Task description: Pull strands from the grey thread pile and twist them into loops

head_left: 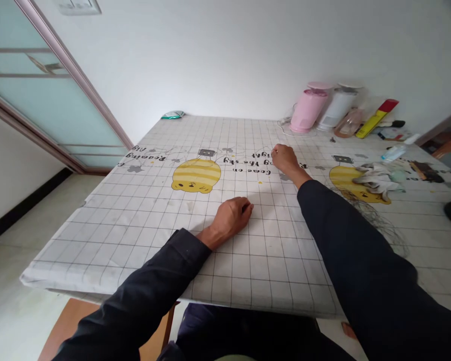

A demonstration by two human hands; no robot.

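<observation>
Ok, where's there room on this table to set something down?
Free: the table left of the left hand; along the wall between green packet and pink canister. Crowded: the right side, with yellow box, cloth and tangled strands.

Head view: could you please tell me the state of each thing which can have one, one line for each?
Left hand: fingers curled in, nothing visibly held
Right hand: fingers curled in, contents hidden
Tablecloth: spread out
Dark strands: loose, tangled
White cloth: crumpled
Pink cylinder: standing
White cylinder: standing
Yellow-and-red box: on end
Green packet: lying down
</observation>
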